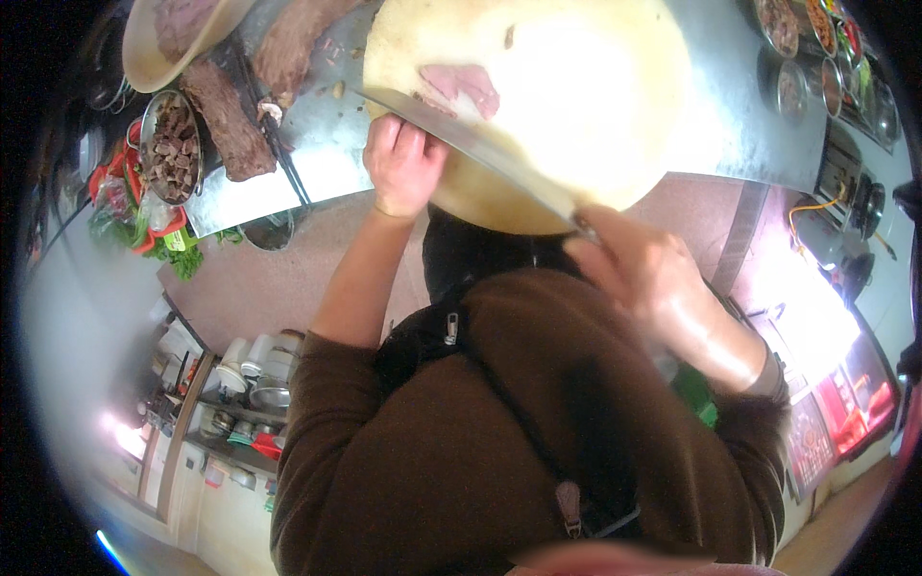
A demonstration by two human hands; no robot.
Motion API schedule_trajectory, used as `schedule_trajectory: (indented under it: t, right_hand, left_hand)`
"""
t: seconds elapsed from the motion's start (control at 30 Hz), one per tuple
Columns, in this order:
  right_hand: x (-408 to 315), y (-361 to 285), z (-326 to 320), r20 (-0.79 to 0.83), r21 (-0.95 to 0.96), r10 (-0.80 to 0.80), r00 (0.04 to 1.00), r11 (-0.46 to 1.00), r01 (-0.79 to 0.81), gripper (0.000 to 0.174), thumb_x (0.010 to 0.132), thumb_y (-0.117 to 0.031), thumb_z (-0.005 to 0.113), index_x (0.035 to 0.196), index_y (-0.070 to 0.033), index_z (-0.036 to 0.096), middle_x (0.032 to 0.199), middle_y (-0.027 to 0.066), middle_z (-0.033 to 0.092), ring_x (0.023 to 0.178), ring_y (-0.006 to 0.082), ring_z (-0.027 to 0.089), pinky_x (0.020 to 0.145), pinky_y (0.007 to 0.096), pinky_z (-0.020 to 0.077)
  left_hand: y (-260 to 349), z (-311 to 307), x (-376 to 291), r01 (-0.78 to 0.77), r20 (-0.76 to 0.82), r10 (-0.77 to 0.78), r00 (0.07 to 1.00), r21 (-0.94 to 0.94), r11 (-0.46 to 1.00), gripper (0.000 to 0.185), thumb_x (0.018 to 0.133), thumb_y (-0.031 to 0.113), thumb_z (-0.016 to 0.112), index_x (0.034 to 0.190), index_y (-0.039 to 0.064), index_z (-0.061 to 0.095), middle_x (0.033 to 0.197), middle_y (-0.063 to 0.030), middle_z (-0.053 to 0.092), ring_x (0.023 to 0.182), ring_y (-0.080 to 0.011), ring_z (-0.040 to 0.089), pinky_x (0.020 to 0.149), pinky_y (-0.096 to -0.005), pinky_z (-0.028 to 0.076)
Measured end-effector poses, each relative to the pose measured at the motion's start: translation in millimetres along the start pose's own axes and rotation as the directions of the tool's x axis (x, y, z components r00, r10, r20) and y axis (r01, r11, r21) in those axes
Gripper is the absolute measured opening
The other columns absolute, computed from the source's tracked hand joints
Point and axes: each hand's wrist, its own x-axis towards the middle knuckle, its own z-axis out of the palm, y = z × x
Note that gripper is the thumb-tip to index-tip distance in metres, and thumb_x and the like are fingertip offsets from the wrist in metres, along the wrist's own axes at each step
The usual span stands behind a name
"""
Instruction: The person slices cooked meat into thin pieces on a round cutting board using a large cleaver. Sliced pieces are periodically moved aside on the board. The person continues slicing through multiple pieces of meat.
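My right hand (pixel 634 259) is closed around the handle of a broad-bladed kitchen knife (pixel 490 158). The blade reaches up and left across the round cutting board (pixel 461 194), its far part beside my left hand (pixel 405 162). The fingers of my left hand are curled at the board's left edge; whether they hold anything under the blade cannot be seen. Thin slices of meat (pixel 464 85) lie on the board just beyond the blade. Glare washes out the right part of the board.
Left on the metal counter (pixel 328 162) lie a large piece of cooked meat (pixel 227 122), another piece (pixel 295 47), a steel bowl of meat chunks (pixel 171 155) and a large pale bowl (pixel 140 50). Several ingredient bowls (pixel 791 90) stand at the right. Leafy greens (pixel 184 259) sit by the left edge.
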Motion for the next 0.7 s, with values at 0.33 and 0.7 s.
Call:
schedule_trajectory:
  t: [0.33,0.7]
  right_hand:
    - [66.8,21.1,37.6,-0.193,-0.047,-0.262,0.946,0.965,0.258,0.027,0.105,-0.032,0.066,0.104,-0.005,0.065,0.076,0.0192,0.070,0.069,0.0419,0.071,0.065,0.0508,0.0597]
    - [56.2,-2.3,31.2,-0.076,-0.064,-0.127,0.989,0.990,0.123,0.024,0.105,-0.026,0.067,0.110,-0.003,0.066,0.074,0.0178,0.070,0.064,0.0365,0.072,0.061,0.0476,0.0597]
  left_hand:
    - [2.8,-2.1,3.1,-0.009,-0.058,0.006,0.998,-0.050,0.999,0.029,0.068,0.001,0.079,0.095,0.011,0.074,0.102,-0.0080,0.067,0.088,-0.0311,0.067,0.072,-0.0422,0.058]
    - [-3.9,-0.4,-0.3,-0.040,-0.020,0.039,0.999,-0.018,0.999,0.024,0.070,0.002,0.080,0.092,0.007,0.073,0.100,-0.0098,0.065,0.087,-0.0323,0.068,0.073,-0.0422,0.059]
